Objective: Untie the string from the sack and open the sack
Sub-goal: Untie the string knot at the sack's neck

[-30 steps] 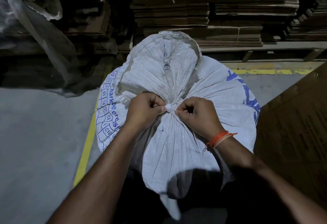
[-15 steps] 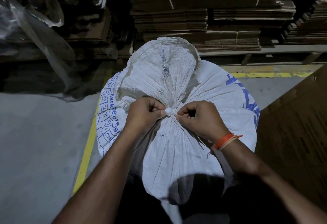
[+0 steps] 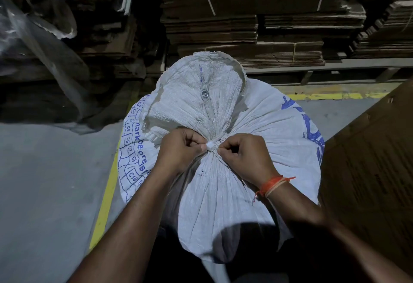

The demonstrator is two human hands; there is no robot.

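A large white woven sack [image 3: 257, 130] with blue print stands in front of me, its neck gathered tight. A white string knot [image 3: 211, 144] binds the neck at the middle. My left hand [image 3: 178, 148] pinches the knot from the left with thumb and fingertips. My right hand [image 3: 244, 155], an orange thread on its wrist, pinches the knot from the right. Above the knot the sack's loose top flap [image 3: 205, 90] fans out and carries a round metal eyelet.
Stacks of flattened cardboard [image 3: 245, 25] fill the shelves behind the sack. Clear plastic sheeting [image 3: 33, 36] hangs at the left. A brown cardboard panel [image 3: 375, 159] stands close on the right. A yellow floor line [image 3: 107, 188] runs along the grey floor left of the sack.
Both hands stay pinched on the knot with only small finger shifts. The view has tilted, so the sack sits lower in the frame.
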